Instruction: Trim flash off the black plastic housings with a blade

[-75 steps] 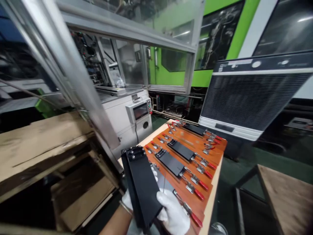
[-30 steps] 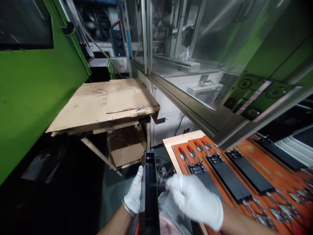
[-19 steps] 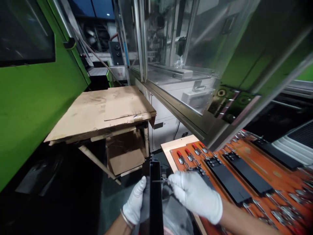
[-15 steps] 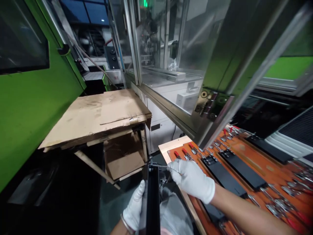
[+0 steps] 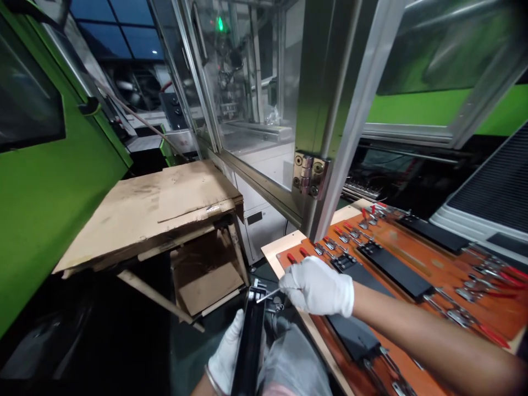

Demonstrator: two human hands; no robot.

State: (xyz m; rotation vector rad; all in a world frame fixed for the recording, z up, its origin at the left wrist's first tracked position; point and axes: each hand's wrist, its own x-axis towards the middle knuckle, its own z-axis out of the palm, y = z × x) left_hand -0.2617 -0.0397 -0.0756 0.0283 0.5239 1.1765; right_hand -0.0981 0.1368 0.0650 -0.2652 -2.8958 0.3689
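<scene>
My left hand [image 5: 225, 355], in a white glove, grips a long black rectangular part [image 5: 249, 344] from its left side. The part points away from me, with small metal-looking fittings at its far end. My right hand [image 5: 315, 286], gloved too, pinches a thin metal rod-like tool [image 5: 270, 295]. Its tip lies at the part's far end; whether it touches is too small to tell. Right of my hands, black panels [image 5: 394, 269] of a similar shape lie among red-handled toggle clamps [image 5: 480, 324] on an orange board [image 5: 402, 327].
A cardboard-topped table [image 5: 140, 203] stands ahead on the left, with a cardboard box [image 5: 208, 269] beneath. A metal-framed clear door [image 5: 322, 126] juts out over the board's far edge. Green machine panels [image 5: 49, 203] rise on the left.
My view has swung to the right. The black part has turned, its far-end fittings now showing more. The tool has tilted, its tip now pointing down and left.
</scene>
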